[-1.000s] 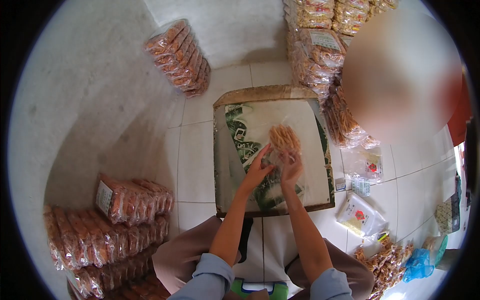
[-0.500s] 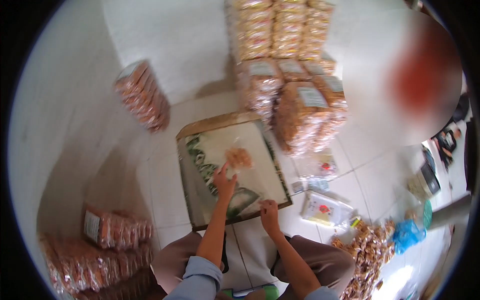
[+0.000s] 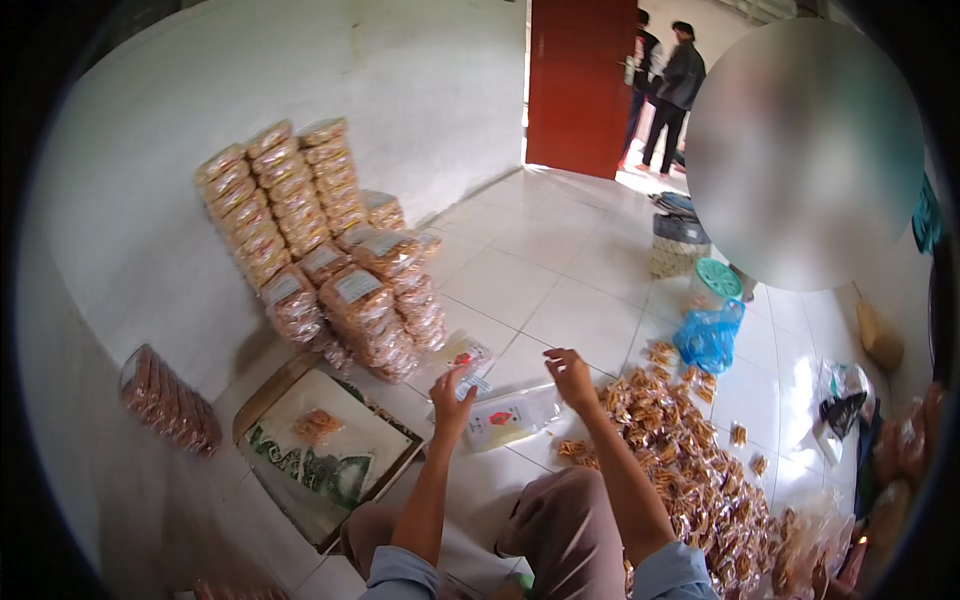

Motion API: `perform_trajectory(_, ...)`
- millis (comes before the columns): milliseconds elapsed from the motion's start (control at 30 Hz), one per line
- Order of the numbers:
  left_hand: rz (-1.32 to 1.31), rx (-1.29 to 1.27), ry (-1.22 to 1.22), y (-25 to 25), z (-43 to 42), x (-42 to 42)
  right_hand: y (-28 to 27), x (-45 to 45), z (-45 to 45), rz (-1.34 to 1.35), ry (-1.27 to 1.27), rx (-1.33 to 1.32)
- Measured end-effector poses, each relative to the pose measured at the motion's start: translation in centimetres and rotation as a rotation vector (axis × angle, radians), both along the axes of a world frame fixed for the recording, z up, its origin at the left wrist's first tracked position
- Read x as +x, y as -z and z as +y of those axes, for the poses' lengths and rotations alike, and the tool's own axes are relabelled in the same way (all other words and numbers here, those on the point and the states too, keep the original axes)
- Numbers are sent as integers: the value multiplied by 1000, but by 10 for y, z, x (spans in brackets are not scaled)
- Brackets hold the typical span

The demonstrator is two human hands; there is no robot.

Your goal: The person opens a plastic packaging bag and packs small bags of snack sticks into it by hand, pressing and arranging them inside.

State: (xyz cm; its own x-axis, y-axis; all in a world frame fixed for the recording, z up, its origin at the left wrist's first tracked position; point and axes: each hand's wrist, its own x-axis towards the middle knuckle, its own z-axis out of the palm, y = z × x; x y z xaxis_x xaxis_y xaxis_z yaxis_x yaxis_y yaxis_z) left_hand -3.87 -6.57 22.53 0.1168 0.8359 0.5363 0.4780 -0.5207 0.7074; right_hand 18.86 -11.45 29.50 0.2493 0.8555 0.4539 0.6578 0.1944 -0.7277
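Left hand (image 3: 453, 402): held over the near-left end of the pack of plastic bags, fingers spread wide; nothing is seen to be gripped, and whether the pack is touched cannot be told.
Right hand (image 3: 572, 380): raised by the pack's right end, fingers loosely bent with a narrow gap to the thumb; no load is seen.
Pack of plastic bags (image 3: 497, 422): laid flat on the floor (image 3: 490, 283), between the board and the heap of snack packets; presumably placed there so that it can be reached by both hands.
Pack's direction: its long axis is run from left to right, the right end angled slightly away from the person; which end is the mouth cannot be told.
Second pack (image 3: 470, 355): laid just beyond the first, partly hidden.
Board (image 3: 375, 433): set on the floor to the left, with one snack bag (image 3: 316, 427) laid flat on it, perhaps for steady support.
Heap of snack packets (image 3: 680, 465): spread loosely to the right, likely for easy picking.
Stacked bags (image 3: 360, 310): piled near the wall (image 3: 420, 110), probably to save floor space.
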Motion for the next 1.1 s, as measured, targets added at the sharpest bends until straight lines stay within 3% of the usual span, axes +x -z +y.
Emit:
perform_trajectory(67, -31, -77, 152, -15, -16, 35, -7, 39, -20, 60, 48, 3)
perform_trajectory(133, -222, -468, 320, -23, -35, 67, 10, 71, -37, 106, 124, -26)
perform_trajectory(367, -237, -649, 485, 98, -32, 153, 159, 142, -82, 362, 400, -244)
perform_trajectory(500, -249, -797, 496, 164, -26, 185, 229, 151, -91, 214, 498, -463)
perform_trajectory(567, -259, -828, 489, 188, -22, 196, 244, 149, -85, 222, 433, -494)
perform_trajectory(633, -288, -884, 489, 205, -17, 207, 256, 149, -71, 9, 393, -468)
perform_trajectory(700, -273, -953, 489, 217, -10, 217, 273, 155, -53, -10, 373, -494)
perform_trajectory(767, -289, -999, 561, 227, -5, 223, 286, 162, -40, -362, 287, -380)
perform_trajectory(967, -268, -1064, 620, 237, 0, 227, 303, 171, -34, -428, 244, -617)
perform_trajectory(1100, -398, -1084, 672, 239, 1, 228, 272, 168, -27, -351, 313, -614)
